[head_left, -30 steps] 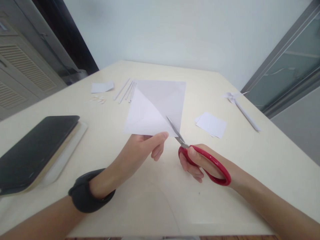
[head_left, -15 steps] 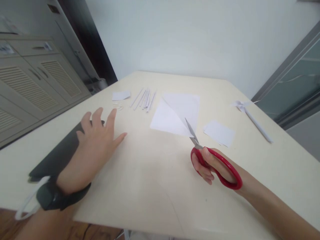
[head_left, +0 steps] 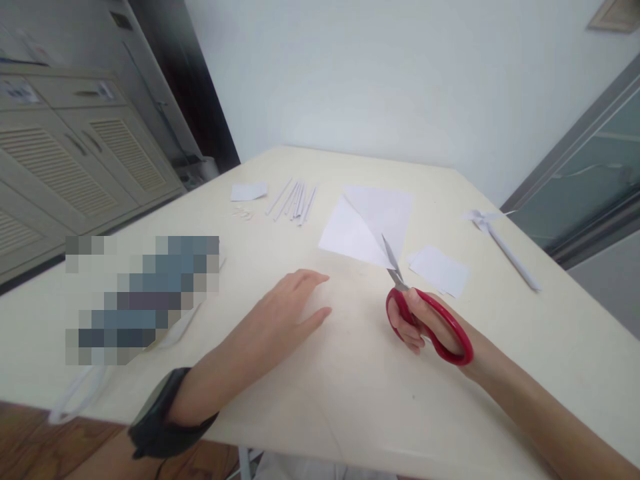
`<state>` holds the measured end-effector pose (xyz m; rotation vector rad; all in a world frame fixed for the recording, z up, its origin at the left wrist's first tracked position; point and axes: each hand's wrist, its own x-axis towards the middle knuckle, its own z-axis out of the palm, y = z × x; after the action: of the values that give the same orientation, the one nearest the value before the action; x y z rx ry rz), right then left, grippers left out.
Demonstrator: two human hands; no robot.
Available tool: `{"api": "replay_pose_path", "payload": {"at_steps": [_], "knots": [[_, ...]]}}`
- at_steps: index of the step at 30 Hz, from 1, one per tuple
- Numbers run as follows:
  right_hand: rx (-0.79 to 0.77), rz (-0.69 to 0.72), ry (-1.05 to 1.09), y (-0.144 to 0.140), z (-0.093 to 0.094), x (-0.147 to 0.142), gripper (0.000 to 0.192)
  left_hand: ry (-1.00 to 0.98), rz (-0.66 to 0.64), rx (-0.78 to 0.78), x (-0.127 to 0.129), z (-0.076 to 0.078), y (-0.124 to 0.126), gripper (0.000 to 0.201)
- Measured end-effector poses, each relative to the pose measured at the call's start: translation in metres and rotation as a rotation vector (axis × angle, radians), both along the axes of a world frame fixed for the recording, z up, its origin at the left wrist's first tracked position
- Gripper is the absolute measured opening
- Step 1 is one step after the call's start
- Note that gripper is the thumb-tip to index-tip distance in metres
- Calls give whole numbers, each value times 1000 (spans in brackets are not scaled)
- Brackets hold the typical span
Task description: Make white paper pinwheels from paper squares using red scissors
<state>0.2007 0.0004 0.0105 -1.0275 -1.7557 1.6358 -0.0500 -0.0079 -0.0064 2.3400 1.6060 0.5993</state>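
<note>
My right hand (head_left: pixel 415 320) grips a pair of red-handled scissors (head_left: pixel 437 327), its blades parted and pointing away from me. The blades overlap the near right corner of a white paper sheet (head_left: pixel 357 223), which has a diagonal line across it; whether they touch the paper I cannot tell. My left hand (head_left: pixel 295 300) hovers in the middle of the table, thumb and fingers apart, holding nothing. It wears a dark wristband and is short of the sheet. Right of the scissors lie small white paper squares (head_left: pixel 440 269).
Thin rolled paper sticks (head_left: pixel 299 200) and a small white paper piece (head_left: pixel 249 192) lie farther back, with tiny scraps (head_left: pixel 243 213) near them. A paper pinwheel on a stick (head_left: pixel 510 253) lies at right. A pixelated flat object (head_left: pixel 155 293) with a white cable (head_left: pixel 80 393) is at left.
My left hand has moved right, away from the flat dark object, toward the paper sheet. The scissors stay in my right hand with parted blades. The view has shifted slightly.
</note>
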Motion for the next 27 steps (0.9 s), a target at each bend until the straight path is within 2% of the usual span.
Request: {"api": "replay_pose_path", "payload": {"at_steps": [3, 5, 6, 9, 12, 18, 23, 27], "knots": [[30, -10, -18, 2, 0, -4, 39, -322, -90, -310, 23, 10, 13, 33], [64, -26, -55, 5, -3, -5, 40, -567, -155, -409, 38, 13, 27, 27], [76, -30, -72, 7, -4, -5, 41, -682, -154, -410, 45, 13, 35, 25], [85, -48, -124, 10, -9, -4, 41, -732, -171, -403, 55, 11, 51, 32], [72, -65, -179, 11, -12, -4, 42, -749, -146, -386, 52, 8, 54, 34], [21, -44, -182, 10, -13, -7, 43, -717, -175, -438, 38, 10, 46, 37], [24, -25, -196, 9, -11, -7, 44, -771, -245, -620, 42, 13, 37, 29], [28, 15, -204, 5, -9, -7, 42, -838, -206, -596, 43, 8, 30, 44]]}}
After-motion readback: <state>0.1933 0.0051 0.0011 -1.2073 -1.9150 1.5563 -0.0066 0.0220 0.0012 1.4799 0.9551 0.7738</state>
